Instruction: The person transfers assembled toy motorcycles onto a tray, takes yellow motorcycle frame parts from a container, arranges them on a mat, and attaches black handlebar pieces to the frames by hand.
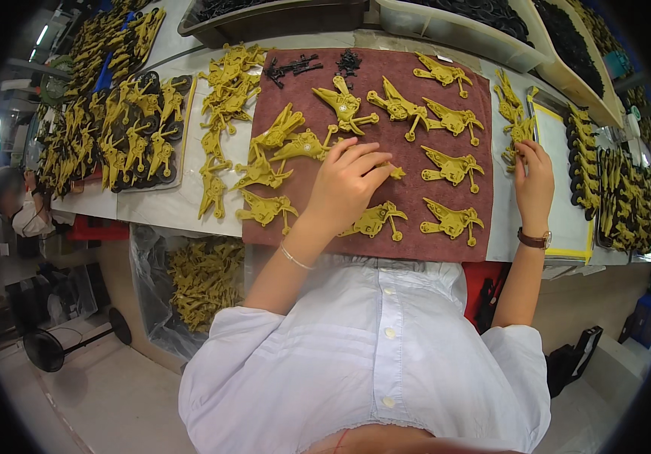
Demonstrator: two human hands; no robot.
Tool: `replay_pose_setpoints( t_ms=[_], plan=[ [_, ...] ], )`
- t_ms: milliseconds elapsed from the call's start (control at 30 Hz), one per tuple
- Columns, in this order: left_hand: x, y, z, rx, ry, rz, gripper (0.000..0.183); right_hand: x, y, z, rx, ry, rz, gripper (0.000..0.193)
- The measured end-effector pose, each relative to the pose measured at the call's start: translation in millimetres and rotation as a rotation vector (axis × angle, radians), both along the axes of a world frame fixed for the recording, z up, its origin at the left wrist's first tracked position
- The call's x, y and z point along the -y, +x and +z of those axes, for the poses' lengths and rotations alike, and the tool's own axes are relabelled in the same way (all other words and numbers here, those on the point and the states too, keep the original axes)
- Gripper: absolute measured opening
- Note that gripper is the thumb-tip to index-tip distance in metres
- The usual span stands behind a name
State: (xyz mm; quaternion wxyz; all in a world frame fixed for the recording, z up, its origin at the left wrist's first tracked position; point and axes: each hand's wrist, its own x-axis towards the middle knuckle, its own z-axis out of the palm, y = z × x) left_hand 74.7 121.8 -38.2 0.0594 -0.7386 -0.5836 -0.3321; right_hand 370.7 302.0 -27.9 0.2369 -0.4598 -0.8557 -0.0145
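Note:
Rows of yellow pointed lever parts [450,166], each with a small round knob on a thin arm, lie on a maroon cloth [409,246]. My left hand [348,180] is over the middle of the cloth, its fingers curled down round one such part. Only the tip of this yellow lever part [396,172] shows past my fingers; the rest is hidden. Off the cloth's right edge, my right hand [535,170] pinches a yellow lever part [509,157] at the lower end of a short pile. Small black pieces [293,68] sit at the cloth's far left.
More yellow parts [223,98] are heaped left of the cloth. Loaded trays [144,140] stand at both sides. Bins of black pieces [272,19] line the back. Below the table, a lined container [208,280] holds yellow parts. Another person's sleeve [32,218] shows far left.

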Motion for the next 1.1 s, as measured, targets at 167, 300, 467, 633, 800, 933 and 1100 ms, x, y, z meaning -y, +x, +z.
replay_pose_setpoints(
  t_ms=[167,300,467,633,800,933,1100],
  plan=[
    [15,-5,2,0.014,-0.151,-0.021,0.028,2,-50,20,-0.096,-0.026,0.248,0.027],
    [15,-6,-1,-0.009,-0.177,0.008,0.032,19,-109,25,-0.117,-0.063,0.576,0.03],
    [12,-3,1,0.058,-0.169,0.085,0.032,10,-135,11,0.112,0.013,0.686,0.029],
    [15,2,3,0.152,-0.199,0.119,0.037,13,-136,15,0.071,-0.04,0.712,0.022],
    [11,8,27,0.354,-0.086,0.108,0.04,51,-128,29,-0.506,-0.334,0.686,0.017],
    [9,16,34,0.58,0.021,-0.006,0.03,87,-115,44,-0.567,-0.552,0.721,0.015],
    [11,25,42,0.431,0.056,-0.053,0.015,96,-100,44,-0.497,-0.466,0.719,0.019]
  ],
)
